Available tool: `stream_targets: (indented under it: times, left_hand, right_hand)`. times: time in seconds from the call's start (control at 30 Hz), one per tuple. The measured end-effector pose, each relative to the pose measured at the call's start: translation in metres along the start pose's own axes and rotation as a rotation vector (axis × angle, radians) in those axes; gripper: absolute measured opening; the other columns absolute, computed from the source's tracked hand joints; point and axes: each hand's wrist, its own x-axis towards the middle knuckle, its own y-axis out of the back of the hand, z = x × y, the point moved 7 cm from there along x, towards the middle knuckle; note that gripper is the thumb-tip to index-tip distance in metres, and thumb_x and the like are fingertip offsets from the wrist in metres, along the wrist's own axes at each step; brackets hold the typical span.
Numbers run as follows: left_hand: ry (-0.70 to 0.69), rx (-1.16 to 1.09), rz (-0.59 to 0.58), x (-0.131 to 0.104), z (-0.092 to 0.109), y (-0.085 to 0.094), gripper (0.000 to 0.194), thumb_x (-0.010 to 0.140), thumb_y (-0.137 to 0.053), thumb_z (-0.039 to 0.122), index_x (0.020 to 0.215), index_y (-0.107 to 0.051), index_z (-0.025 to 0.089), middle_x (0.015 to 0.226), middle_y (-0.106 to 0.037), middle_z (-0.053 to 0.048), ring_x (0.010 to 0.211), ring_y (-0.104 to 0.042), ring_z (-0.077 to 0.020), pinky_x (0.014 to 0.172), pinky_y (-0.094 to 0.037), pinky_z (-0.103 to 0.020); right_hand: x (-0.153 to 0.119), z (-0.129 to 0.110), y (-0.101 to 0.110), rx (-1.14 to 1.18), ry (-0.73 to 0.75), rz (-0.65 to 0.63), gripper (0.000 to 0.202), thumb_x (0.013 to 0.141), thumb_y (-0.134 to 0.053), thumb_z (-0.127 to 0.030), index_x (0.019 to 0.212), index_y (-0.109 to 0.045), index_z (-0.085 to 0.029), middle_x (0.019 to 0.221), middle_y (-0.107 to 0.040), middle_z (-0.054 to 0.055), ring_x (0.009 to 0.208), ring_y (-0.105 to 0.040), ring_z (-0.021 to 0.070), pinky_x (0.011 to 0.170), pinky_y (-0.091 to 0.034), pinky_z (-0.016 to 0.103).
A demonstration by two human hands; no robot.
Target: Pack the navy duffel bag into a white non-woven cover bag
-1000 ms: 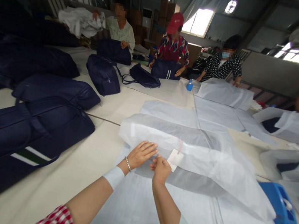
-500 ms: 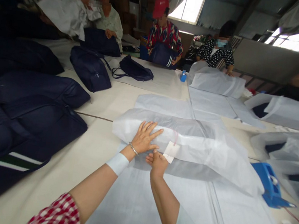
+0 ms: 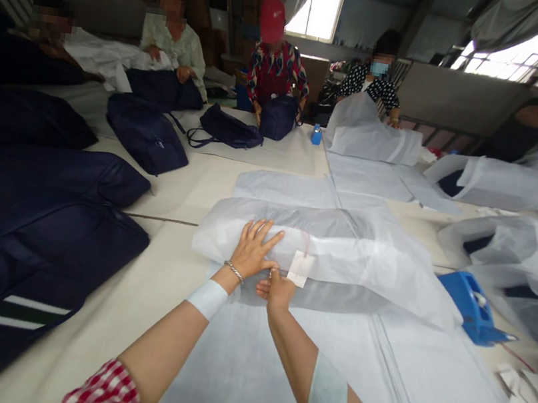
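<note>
A translucent plastic bag (image 3: 389, 273) lies before me, folded around something long. My left hand (image 3: 252, 251) rests flat on its upper face, fingers spread, with a bracelet and a pale patch at the wrist. Just beside the left thumb, at the fold on the near side, my right hand (image 3: 280, 291) has its thumb and fingers drawn together; what is between them is hidden. Right above that hand lies a white hang tag (image 3: 300, 269) on a pinkish string. Pale sheets (image 3: 233, 371) are spread beneath the bag.
Navy bags (image 3: 44, 215) are heaped on the left. A blue tape dispenser (image 3: 472, 309) stands to the right, close to more wrapped bundles (image 3: 519, 252). Across the table, several co-workers handle bags and plastic; one wears a red cap (image 3: 272, 20). A small blue object (image 3: 316, 134) sits there.
My view has shifted slightly; both my hands keep nearly the same place on the plastic bag. Across the table, the red-capped person's navy bag has turned, and another person's white sheet has come down.
</note>
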Motion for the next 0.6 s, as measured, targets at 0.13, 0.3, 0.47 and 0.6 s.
stream_targets:
  times: [0.13,0.3,0.47,0.6]
  left_hand:
    - [-0.016,0.024,-0.036,0.003,0.0,-0.002,0.089,0.059,-0.067,0.061,0.135,-0.034,0.029,0.142,-0.028,-0.014,0.129,-0.024,-0.0358,0.107,-0.016,-0.055]
    - [-0.079,0.044,0.021,-0.015,-0.007,0.014,0.081,0.062,-0.067,0.058,0.132,-0.037,0.033,0.144,-0.024,-0.013,0.132,-0.022,-0.0346,0.107,-0.016,-0.056]
    - [0.564,-0.109,0.47,-0.121,-0.05,0.025,0.059,0.076,-0.06,0.043,0.125,-0.04,0.016,0.131,-0.038,-0.019,0.124,-0.038,-0.0277,0.101,-0.033,-0.048]
    - [1.07,-0.435,0.196,-0.2,-0.051,-0.05,0.068,0.07,-0.062,0.052,0.12,-0.042,0.01,0.113,-0.052,-0.018,0.094,-0.057,-0.0216,0.077,-0.049,-0.035]
  right_hand:
    - [0.007,0.011,0.005,-0.157,-0.014,-0.028,0.045,0.076,-0.05,-0.054,0.054,-0.05,-0.015,0.04,-0.054,0.004,0.032,-0.052,0.015,0.03,-0.043,0.024]
    - [0.015,0.027,0.023,-0.411,0.003,-0.134,0.04,0.07,-0.06,-0.048,0.05,-0.051,-0.014,0.037,-0.053,0.004,0.03,-0.05,0.0153,0.028,-0.038,0.023]
    - [0.01,0.057,0.054,-0.616,0.012,-0.245,0.019,0.066,-0.06,-0.023,0.052,-0.052,-0.014,0.041,-0.054,0.002,0.031,-0.05,0.0141,0.029,-0.037,0.021]
    - [0.001,0.078,0.066,-0.676,0.033,-0.302,0.011,0.068,-0.053,-0.02,0.06,-0.054,-0.014,0.052,-0.058,0.0,0.04,-0.055,0.0119,0.036,-0.042,0.02]
